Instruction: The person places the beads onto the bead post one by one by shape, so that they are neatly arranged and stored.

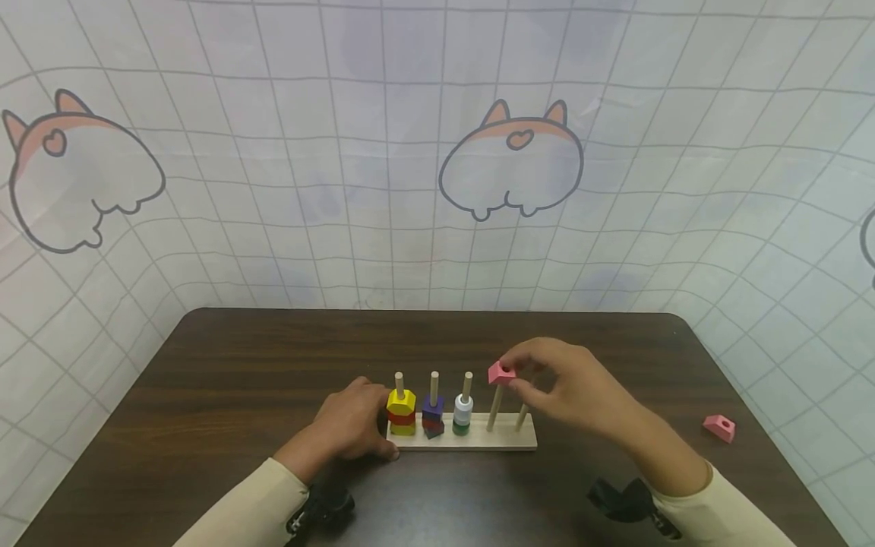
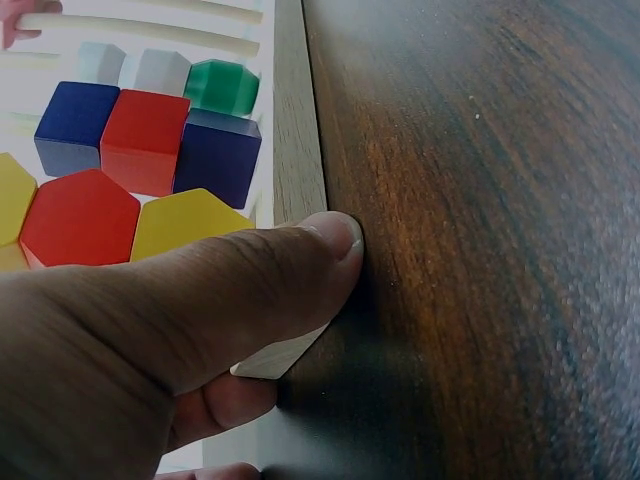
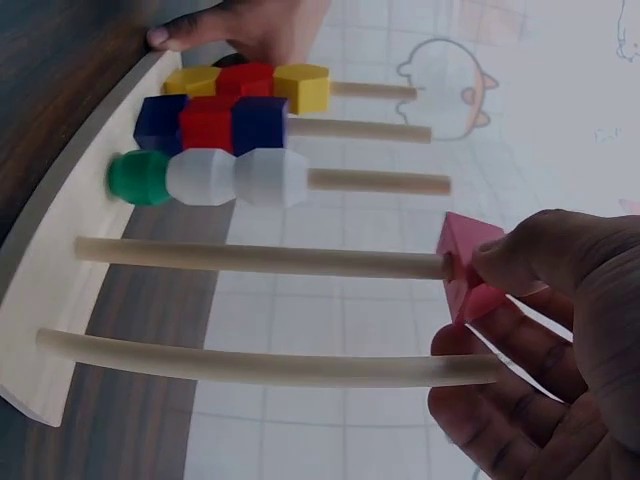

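A wooden peg board (image 1: 506, 438) with several upright pegs lies on the table. At its left end my left hand (image 1: 350, 422) grips the base, the thumb (image 2: 300, 265) on the front edge. Between thumb and fingers my right hand (image 1: 574, 384) pinches a pink block (image 3: 465, 262), its hole right at the tip of the second peg from the right (image 3: 270, 259). Fingers of that hand overlap the tip of the bare rightmost peg (image 3: 270, 364). Stacked on the other pegs are yellow and red hexagonal blocks (image 1: 402, 414), blue and red cubes (image 2: 145, 140), and white and green beads (image 3: 205, 178).
Another pink block (image 1: 720, 428) with a hole lies apart on the right side of the dark wooden table (image 1: 273, 357). Behind the table's far edge hangs a white grid-patterned cloth (image 1: 369, 251) with cartoon drawings.
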`<control>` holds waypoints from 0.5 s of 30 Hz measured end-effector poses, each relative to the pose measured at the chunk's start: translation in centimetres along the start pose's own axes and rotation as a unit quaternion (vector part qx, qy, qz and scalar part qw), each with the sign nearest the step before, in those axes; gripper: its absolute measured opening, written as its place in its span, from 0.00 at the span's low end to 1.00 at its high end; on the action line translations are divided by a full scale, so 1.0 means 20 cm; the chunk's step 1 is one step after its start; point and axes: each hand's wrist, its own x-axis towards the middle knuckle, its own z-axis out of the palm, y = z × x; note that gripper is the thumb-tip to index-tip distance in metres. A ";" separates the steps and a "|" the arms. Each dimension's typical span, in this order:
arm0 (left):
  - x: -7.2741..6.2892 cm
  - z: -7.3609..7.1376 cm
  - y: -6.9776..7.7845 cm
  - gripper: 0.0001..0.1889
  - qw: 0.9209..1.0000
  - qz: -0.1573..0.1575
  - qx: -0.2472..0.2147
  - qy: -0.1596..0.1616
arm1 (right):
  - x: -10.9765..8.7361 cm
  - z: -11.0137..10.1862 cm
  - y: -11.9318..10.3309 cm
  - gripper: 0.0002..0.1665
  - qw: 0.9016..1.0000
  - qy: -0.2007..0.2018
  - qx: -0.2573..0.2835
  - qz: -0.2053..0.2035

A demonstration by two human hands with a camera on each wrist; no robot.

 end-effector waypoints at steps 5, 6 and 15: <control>0.00 0.00 0.00 0.30 1.000 0.000 -0.001 0.001 | -0.01 0.03 0.02 0.21 1.000 -0.006 -0.007 0.008; 0.00 0.00 0.00 0.30 1.000 0.000 0.000 0.002 | -0.02 0.04 0.02 0.21 1.000 -0.008 -0.007 0.015; -0.01 -0.01 0.01 0.30 1.000 0.003 0.000 0.003 | -0.08 0.13 0.09 0.32 0.994 -0.036 0.026 0.103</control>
